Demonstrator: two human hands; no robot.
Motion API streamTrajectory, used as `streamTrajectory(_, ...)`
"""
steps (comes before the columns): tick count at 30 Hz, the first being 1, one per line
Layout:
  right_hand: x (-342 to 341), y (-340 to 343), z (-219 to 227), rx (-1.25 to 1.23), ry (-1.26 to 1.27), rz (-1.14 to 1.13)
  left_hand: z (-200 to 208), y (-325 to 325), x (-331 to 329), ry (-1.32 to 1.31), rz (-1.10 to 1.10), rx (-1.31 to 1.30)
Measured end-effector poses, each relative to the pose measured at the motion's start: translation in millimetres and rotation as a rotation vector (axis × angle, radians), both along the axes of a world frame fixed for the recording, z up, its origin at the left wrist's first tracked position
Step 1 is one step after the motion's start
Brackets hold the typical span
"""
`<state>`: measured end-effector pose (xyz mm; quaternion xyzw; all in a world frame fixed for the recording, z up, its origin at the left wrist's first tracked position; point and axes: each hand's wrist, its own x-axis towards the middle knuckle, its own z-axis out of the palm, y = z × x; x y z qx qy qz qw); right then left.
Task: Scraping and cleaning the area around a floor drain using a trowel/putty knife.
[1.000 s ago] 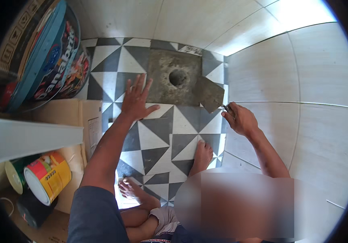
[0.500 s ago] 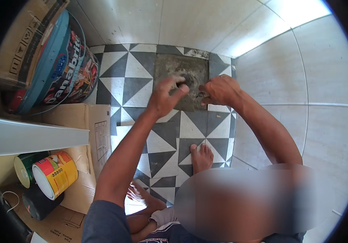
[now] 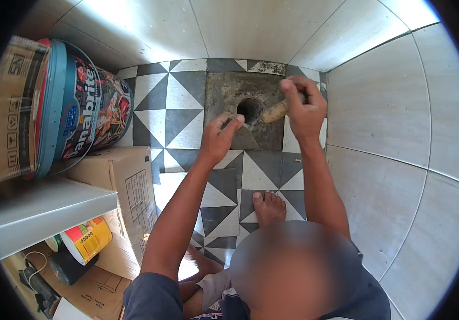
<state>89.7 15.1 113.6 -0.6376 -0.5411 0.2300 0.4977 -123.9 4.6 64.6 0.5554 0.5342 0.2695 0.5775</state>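
Observation:
My right hand (image 3: 307,106) is closed round the wooden handle of a trowel (image 3: 275,112), its knuckles turned upward. The grey blade (image 3: 244,138) slants down toward me, over the near edge of a square of bare, rough cement (image 3: 222,90) in the tiled floor. My left hand (image 3: 218,141) has thumb and fingers pinched together at the blade's upper left edge. Just beyond the blade a round dark drain hole (image 3: 249,108) opens in the cement. Whether wet mortar lies on the blade cannot be made out.
Black-and-white patterned tiles (image 3: 184,98) surround the cement, with pale wall tiles (image 3: 379,117) behind and at right. At left stand a large paint bucket (image 3: 99,106), cardboard boxes (image 3: 131,181), a white shelf edge (image 3: 53,213) and a yellow can (image 3: 88,240). My bare foot (image 3: 268,208) is near the cement.
My right hand has turned upward and lifted, baring the trowel's handle. My left hand has come down a little, its fingers now at the blade. The drain hole shows more fully.

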Motion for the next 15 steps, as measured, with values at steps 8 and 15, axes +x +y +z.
streamTrajectory(8,-30.2,10.6,-63.9,-0.150,1.522,0.124,-5.1,-13.6,10.7,0.097,0.080,0.161)
streamTrajectory(15,0.3,0.3,-63.5,-0.412,1.530,-0.108,-11.7,-21.9,38.9,0.120,-0.014,0.229)
